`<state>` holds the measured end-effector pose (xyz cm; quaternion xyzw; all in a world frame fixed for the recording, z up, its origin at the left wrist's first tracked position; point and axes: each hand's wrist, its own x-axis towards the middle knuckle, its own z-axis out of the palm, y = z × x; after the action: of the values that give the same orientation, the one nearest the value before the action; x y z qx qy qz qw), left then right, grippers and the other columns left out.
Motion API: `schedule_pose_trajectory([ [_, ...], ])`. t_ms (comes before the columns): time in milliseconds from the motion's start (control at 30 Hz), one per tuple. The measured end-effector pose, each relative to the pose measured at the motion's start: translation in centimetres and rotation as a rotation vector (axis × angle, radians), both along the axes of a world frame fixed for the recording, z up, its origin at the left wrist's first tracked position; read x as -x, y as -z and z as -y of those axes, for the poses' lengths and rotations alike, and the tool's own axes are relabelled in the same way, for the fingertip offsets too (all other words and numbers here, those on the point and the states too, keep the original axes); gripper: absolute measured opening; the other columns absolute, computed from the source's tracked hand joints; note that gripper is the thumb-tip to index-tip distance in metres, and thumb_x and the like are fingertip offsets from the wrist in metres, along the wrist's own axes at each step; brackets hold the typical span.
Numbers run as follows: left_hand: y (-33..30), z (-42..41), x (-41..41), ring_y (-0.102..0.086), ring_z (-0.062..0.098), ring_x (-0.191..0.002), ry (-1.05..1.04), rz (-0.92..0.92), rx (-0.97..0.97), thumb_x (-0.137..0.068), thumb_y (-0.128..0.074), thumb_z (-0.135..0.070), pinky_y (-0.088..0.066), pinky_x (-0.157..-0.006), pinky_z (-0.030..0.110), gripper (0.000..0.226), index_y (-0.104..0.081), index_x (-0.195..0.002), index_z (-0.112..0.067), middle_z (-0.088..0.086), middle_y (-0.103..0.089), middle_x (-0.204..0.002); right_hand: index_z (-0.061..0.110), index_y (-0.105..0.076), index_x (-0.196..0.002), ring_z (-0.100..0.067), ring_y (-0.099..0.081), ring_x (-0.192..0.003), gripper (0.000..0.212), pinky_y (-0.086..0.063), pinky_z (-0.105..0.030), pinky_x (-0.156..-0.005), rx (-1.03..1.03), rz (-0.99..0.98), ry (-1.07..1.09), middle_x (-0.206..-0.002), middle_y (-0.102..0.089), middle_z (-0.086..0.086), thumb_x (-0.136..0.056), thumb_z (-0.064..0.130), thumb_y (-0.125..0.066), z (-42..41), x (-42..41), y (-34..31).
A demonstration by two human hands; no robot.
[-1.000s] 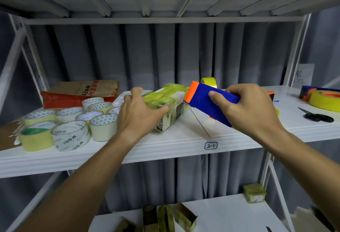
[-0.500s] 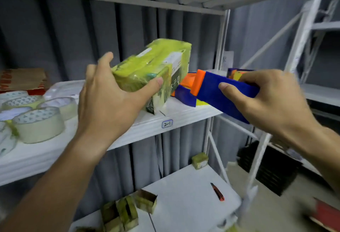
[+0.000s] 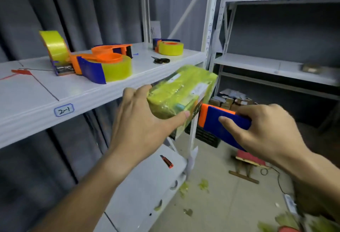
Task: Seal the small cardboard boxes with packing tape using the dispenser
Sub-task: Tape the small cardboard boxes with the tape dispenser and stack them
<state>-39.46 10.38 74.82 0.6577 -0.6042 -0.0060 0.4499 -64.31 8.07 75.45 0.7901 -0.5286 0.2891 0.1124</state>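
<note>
My left hand grips a small box wrapped in yellow-green tape, held in the air in front of the white shelf's right end. My right hand holds the blue and orange tape dispenser by its handle, its orange end touching the box's right side. The dispenser's tape roll is hidden behind my right hand.
On the white shelf labelled 2-1 stand other tape dispensers with yellow rolls, one more at the back, and scissors. A red utility knife lies on the lower shelf. Tape scraps litter the floor. A second rack stands to the right.
I have lifted the box off the shelf and carried it rightward and down, the dispenser following. The view has swung right, leaving the loose tape rolls out of sight.
</note>
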Motion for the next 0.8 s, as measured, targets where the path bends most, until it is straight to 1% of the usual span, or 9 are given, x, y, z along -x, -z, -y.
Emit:
schedule_pose_trajectory([
  [133, 4.6, 3.9, 3.0, -0.050, -0.008, -0.085, 0.021, -0.076, -0.136, -0.048, -0.063, -0.087, -0.033, -0.063, 0.013, 0.078, -0.052, -0.114, -0.046, -0.019, -0.043, -0.101, 0.025, -0.054, -0.059, -0.006, -0.048, -0.042, 0.042, -0.033, -0.024, -0.039, -0.097, -0.013, 0.053, -0.045, -0.050, 0.010, -0.084, 0.059, -0.054, 3.8, 3.8, 4.4],
  [233, 8.2, 7.2, 4.0, -0.046, -0.013, -0.092, -0.004, -0.130, -0.232, -0.048, -0.066, -0.081, -0.031, -0.063, 0.010, 0.065, -0.057, -0.097, -0.041, -0.016, -0.048, -0.098, 0.023, -0.054, -0.061, -0.012, -0.051, -0.047, 0.042, -0.041, -0.029, -0.043, -0.180, 0.009, 0.066, -0.050, -0.054, 0.007, -0.085, 0.058, -0.054, 7.5, 5.9, 7.5],
  [333, 12.8, 10.3, 4.3, -0.041, -0.003, -0.100, -0.055, -0.194, -0.291, -0.048, -0.071, -0.078, -0.030, -0.063, 0.007, 0.057, -0.061, -0.083, -0.034, -0.014, -0.052, -0.090, 0.021, -0.054, -0.061, -0.018, -0.051, -0.049, 0.044, -0.035, -0.027, -0.043, -0.208, 0.019, 0.063, -0.051, -0.054, 0.005, -0.084, 0.059, -0.052, 11.2, 7.3, 11.4],
  [400, 16.4, 11.9, 4.1, -0.036, -0.001, -0.104, -0.117, -0.218, -0.344, -0.046, -0.072, -0.079, -0.033, -0.063, 0.005, 0.063, -0.065, -0.086, -0.031, -0.007, -0.057, -0.092, 0.021, -0.051, -0.060, -0.022, -0.050, -0.050, 0.045, -0.027, -0.026, -0.042, -0.240, 0.008, 0.047, -0.051, -0.052, 0.003, -0.084, 0.060, -0.050, 13.5, 7.4, 14.5],
  [467, 20.1, 13.2, 3.6, -0.040, 0.005, -0.110, -0.172, -0.246, -0.418, -0.042, -0.076, -0.078, -0.041, -0.072, 0.006, 0.073, -0.069, -0.093, -0.026, 0.000, -0.063, -0.096, 0.021, -0.047, -0.058, -0.022, -0.047, -0.047, 0.046, -0.021, -0.025, -0.042, -0.287, 0.013, 0.029, -0.048, -0.048, 0.003, -0.084, 0.059, -0.051, 15.5, 7.0, 18.0],
  [533, 23.7, 14.4, 2.9, -0.051, 0.016, -0.111, -0.242, -0.280, -0.499, -0.042, -0.084, -0.073, -0.052, -0.086, 0.027, 0.080, -0.068, -0.102, -0.023, 0.005, -0.066, -0.103, 0.019, -0.049, -0.059, -0.020, -0.046, -0.047, 0.046, -0.021, -0.025, -0.042, -0.341, 0.015, 0.001, -0.048, -0.049, 0.003, -0.086, 0.057, -0.051, 17.5, 6.0, 21.4],
  [567, 25.4, 15.0, 2.5, -0.052, 0.017, -0.103, -0.289, -0.280, -0.536, -0.044, -0.087, -0.070, -0.052, -0.087, 0.030, 0.082, -0.067, -0.106, -0.021, 0.008, -0.064, -0.109, 0.019, -0.051, -0.061, -0.021, -0.047, -0.048, 0.045, -0.022, -0.025, -0.042, -0.363, 0.011, -0.014, -0.050, -0.051, 0.001, -0.086, 0.057, -0.052, 18.5, 5.4, 23.1],
  [667, 30.6, 17.5, 1.1, -0.035, 0.013, -0.076, -0.412, -0.204, -0.611, -0.050, -0.088, -0.068, -0.042, -0.078, 0.028, 0.086, -0.064, -0.116, -0.018, 0.011, -0.054, -0.120, 0.019, -0.055, -0.065, -0.024, -0.050, -0.053, 0.041, -0.024, -0.025, -0.043, -0.400, 0.008, -0.049, -0.056, -0.056, -0.001, -0.087, 0.055, -0.053, 21.4, 3.3, 28.3],
  [800, 38.9, 22.2, -1.0, -0.041, 0.016, -0.072, -0.502, -0.187, -0.605, -0.052, -0.089, -0.064, -0.040, -0.073, 0.029, 0.095, -0.055, -0.123, -0.011, 0.008, -0.037, -0.117, 0.022, -0.048, -0.062, -0.020, -0.048, -0.047, 0.041, -0.025, -0.023, -0.043, -0.433, 0.042, -0.062, -0.050, -0.051, 0.002, -0.087, 0.054, -0.052, 24.3, 0.7, 36.4],
])
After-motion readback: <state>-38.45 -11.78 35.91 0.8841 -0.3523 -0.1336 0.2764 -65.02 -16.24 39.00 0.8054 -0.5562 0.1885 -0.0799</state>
